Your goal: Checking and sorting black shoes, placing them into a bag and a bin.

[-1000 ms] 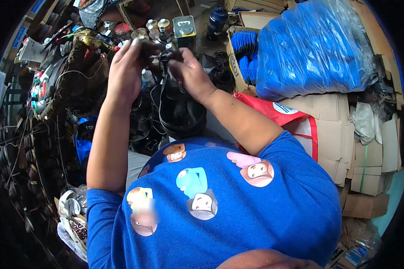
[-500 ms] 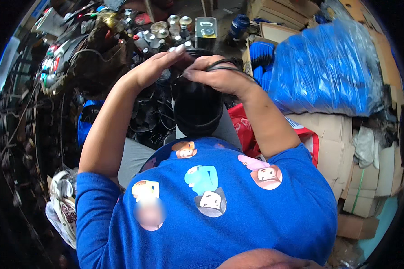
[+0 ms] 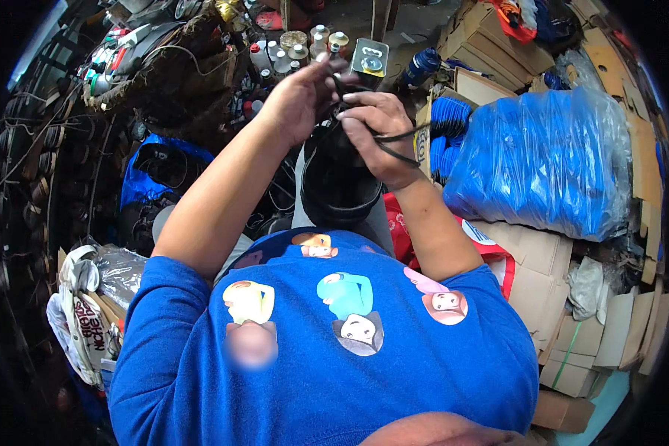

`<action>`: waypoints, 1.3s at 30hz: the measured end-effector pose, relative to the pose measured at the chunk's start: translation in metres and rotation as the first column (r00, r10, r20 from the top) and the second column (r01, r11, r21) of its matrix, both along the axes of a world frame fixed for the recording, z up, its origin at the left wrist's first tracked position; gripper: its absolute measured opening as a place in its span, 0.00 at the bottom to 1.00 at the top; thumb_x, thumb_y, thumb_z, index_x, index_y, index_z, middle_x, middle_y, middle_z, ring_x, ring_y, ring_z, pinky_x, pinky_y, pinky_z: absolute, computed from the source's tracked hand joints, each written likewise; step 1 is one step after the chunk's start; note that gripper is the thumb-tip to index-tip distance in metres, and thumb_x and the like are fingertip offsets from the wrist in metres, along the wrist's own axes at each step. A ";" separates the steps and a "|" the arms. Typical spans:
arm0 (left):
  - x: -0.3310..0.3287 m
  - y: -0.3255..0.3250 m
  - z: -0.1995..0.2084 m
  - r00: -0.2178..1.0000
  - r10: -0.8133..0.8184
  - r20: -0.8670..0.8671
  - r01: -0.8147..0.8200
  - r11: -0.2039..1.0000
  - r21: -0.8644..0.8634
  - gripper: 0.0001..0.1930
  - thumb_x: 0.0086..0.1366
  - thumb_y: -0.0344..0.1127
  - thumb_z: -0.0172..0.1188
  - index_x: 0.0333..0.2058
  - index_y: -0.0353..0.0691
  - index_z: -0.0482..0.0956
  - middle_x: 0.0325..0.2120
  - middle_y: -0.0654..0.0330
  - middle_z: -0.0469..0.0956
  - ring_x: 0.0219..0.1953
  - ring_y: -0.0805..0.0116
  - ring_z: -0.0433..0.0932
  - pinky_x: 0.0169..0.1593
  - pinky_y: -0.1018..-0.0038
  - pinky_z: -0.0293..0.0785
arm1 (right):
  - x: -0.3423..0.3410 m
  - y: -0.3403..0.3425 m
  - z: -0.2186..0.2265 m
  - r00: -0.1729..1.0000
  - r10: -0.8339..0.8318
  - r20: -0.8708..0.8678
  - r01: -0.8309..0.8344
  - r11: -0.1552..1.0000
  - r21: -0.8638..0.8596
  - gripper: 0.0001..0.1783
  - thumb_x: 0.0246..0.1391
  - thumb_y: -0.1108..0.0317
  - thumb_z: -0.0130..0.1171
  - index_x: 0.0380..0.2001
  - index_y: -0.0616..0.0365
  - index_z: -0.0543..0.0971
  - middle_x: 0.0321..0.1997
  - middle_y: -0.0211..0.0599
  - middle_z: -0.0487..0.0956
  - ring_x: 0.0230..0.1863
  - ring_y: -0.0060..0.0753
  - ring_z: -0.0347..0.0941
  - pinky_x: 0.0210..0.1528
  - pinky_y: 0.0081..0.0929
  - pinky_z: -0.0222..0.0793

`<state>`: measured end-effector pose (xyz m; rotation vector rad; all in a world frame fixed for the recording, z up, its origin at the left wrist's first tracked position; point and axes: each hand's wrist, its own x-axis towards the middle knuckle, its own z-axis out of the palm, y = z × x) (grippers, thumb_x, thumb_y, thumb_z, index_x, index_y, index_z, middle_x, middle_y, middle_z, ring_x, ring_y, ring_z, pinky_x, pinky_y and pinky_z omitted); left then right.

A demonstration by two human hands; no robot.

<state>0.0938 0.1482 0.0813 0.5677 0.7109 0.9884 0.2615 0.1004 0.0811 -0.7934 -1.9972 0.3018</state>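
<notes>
A black boot-like piece (image 3: 342,178) with a wide round opening stands between my knees, its far end hidden behind my hands. Over that far end, my right hand (image 3: 383,137) has its fingers closed on a thin black lace (image 3: 398,137), whose loose strands trail off to the right. Close beside it, my left hand (image 3: 297,100) is raised with its fingers near the lace. Motion smears those fingertips, so whether they grip the lace is not plain.
Several bottles (image 3: 297,52) and a clear-lidded container (image 3: 369,58) stand ahead. At right are blue goods wrapped in plastic (image 3: 543,163), a dark blue bottle (image 3: 421,65) and flattened cardboard (image 3: 531,260). A cluttered bin (image 3: 163,67) is at far left, near a blue bag (image 3: 156,167).
My left hand has turned and shifted right. My right hand has moved slightly right and down, with the lace still in it. The whole view has shifted, so surrounding things sit lower.
</notes>
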 end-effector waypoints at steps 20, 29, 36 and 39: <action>-0.059 0.000 -0.093 0.465 0.161 -0.871 0.358 0.865 0.351 0.26 0.56 0.51 0.58 0.46 0.36 0.71 0.45 0.47 0.72 0.49 0.58 0.70 0.50 0.67 0.66 | 0.092 -0.061 0.005 0.819 0.561 -0.121 -0.209 0.094 -0.973 0.20 0.42 0.62 0.55 0.36 0.67 0.78 0.26 0.39 0.77 0.27 0.27 0.73 0.32 0.23 0.69; -0.019 -0.018 -0.071 0.466 0.106 -0.879 0.398 0.862 0.315 0.36 0.55 0.65 0.50 0.49 0.37 0.67 0.44 0.42 0.72 0.48 0.47 0.70 0.50 0.64 0.65 | 0.044 -0.027 -0.045 0.982 -0.181 -0.049 0.080 0.642 -0.762 0.27 0.58 0.63 0.52 0.57 0.61 0.60 0.35 0.30 0.70 0.37 0.20 0.63 0.44 0.19 0.59; -0.036 -0.004 -0.095 0.466 0.160 -0.870 0.402 0.838 0.369 0.23 0.58 0.54 0.53 0.41 0.42 0.77 0.36 0.52 0.77 0.42 0.56 0.75 0.46 0.66 0.68 | 0.082 -0.023 -0.008 0.943 0.091 0.320 0.192 0.637 -0.747 0.12 0.59 0.64 0.47 0.34 0.64 0.72 0.28 0.30 0.72 0.32 0.20 0.64 0.38 0.19 0.61; -0.017 -0.009 -0.077 0.411 0.248 -0.878 0.396 0.818 0.416 0.18 0.56 0.51 0.55 0.41 0.48 0.78 0.36 0.54 0.78 0.41 0.53 0.75 0.45 0.63 0.70 | 0.102 -0.008 0.019 0.997 0.037 -0.065 -0.075 0.468 -0.880 0.15 0.60 0.61 0.48 0.39 0.63 0.73 0.34 0.30 0.75 0.37 0.23 0.68 0.44 0.22 0.62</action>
